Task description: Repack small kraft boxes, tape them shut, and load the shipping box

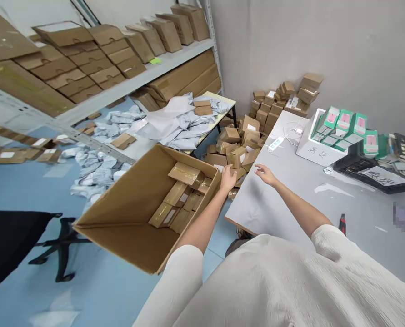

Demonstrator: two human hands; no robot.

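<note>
My left hand (228, 178) reaches past the right rim of a large open carton (123, 195), its fingers apart and close to a heap of small cardboard boxes (237, 156) on the floor. I cannot tell whether it touches a box there. Several taped small boxes (177, 194) lie at the bottom right inside the carton. Over the left edge of the grey-white table (277, 209), my right hand (265, 174) is stretched out with its fingers spread and nothing in it.
On the table are a power strip (276, 144), a white bin (316, 152) of green-and-white boxes, a black crate (376, 175) and a utility knife (342, 224). Shelving (137, 84) with cartons and a low table (219, 119) with grey bags stand behind; a black chair (14, 240) is left.
</note>
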